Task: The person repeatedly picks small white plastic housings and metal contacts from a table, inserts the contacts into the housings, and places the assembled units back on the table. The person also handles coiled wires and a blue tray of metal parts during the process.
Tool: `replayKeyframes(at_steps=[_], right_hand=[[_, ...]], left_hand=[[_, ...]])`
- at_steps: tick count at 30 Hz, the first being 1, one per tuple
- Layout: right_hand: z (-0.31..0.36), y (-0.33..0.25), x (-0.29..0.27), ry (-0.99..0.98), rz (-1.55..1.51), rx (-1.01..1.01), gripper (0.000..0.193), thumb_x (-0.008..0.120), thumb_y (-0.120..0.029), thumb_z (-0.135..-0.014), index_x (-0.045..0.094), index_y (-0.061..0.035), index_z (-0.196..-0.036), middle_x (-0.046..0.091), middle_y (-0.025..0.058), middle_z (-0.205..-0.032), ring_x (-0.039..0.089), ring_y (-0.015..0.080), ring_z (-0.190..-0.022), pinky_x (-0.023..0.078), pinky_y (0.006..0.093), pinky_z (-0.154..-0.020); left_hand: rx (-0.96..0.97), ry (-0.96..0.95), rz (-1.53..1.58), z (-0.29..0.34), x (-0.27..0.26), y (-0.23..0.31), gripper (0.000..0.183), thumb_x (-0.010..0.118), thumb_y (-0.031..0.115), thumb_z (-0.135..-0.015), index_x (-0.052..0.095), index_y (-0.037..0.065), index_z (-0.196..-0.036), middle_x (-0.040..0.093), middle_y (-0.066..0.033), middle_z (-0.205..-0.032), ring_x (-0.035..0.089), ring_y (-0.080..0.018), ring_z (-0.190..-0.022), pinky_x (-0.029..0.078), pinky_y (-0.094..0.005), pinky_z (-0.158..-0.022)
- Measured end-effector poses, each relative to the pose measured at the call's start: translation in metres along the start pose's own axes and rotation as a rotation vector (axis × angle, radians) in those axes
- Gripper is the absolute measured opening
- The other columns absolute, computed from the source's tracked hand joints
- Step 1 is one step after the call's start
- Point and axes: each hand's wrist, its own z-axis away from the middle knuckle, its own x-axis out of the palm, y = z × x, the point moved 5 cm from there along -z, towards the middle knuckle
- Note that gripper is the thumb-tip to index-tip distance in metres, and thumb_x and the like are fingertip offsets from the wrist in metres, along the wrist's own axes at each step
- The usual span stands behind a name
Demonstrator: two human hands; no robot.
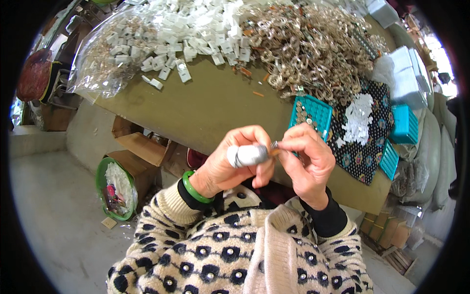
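Note:
My left hand (pixel 220 164) and my right hand (pixel 309 164) meet in front of my chest, just over the table's near edge. Both are closed in a pinch on a small orange-brown piece (pixel 275 152). A tiny metallic tip (pixel 274 144) shows beside it; its kind is too small to tell. Along the left hand lies a white covering (pixel 246 156) with a grey end, seemingly wrapped round the thumb. Beyond the right hand, a teal tray (pixel 320 111) holds small round metal parts (pixel 301 115).
White plastic pieces (pixel 215 34) and clear curled parts (pixel 313 54) are heaped on the far table (pixel 196 105). White flat pieces (pixel 360 117) lie on a patterned cloth (pixel 360 161). Teal baskets (pixel 405 125) stand right; a green tub (pixel 101 181) and cardboard box (pixel 142 147) sit left on the floor.

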Motion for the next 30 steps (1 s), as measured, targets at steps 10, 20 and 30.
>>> replayKeyframes(at_steps=[10, 20, 30], right_hand=[[-0.007, -0.021, 0.022, -0.140, 0.121, -0.123, 0.026, 0.065, 0.009, -0.073, 0.060, -0.0003, -0.098, 0.062, 0.0138, -0.093, 0.060, 0.0270, -0.081, 0.048, 0.0350, -0.072], [0.000, -0.003, 0.028, -0.123, -0.083, 0.119, 0.012, 0.063, 0.009, -0.087, 0.059, 0.0011, -0.095, 0.062, 0.0105, -0.089, 0.061, 0.0145, -0.070, 0.048, 0.0238, -0.061], [0.003, 0.002, 0.024, -0.192, -0.086, 0.178, 0.016, 0.061, 0.011, -0.087, 0.058, 0.0004, -0.099, 0.061, 0.0093, -0.091, 0.058, 0.0136, -0.070, 0.047, 0.0238, -0.062]], left_hand=[[-0.021, -0.084, 0.163, 0.010, -0.011, 0.009, 0.054, 0.063, 0.055, -0.090, 0.055, 0.002, -0.095, 0.058, -0.0139, -0.065, 0.053, -0.0235, -0.050, 0.043, -0.0345, -0.048], [0.697, 0.769, -1.785, 0.019, -0.021, 0.138, 0.020, 0.068, 0.014, -0.090, 0.062, 0.001, -0.104, 0.068, -0.0061, -0.083, 0.065, -0.0126, -0.069, 0.050, -0.0252, -0.058], [0.574, 0.737, -2.057, 0.003, -0.034, 0.138, 0.020, 0.064, -0.006, -0.078, 0.063, -0.001, -0.097, 0.066, -0.0093, -0.087, 0.066, -0.0274, -0.081, 0.053, -0.0353, -0.072]])
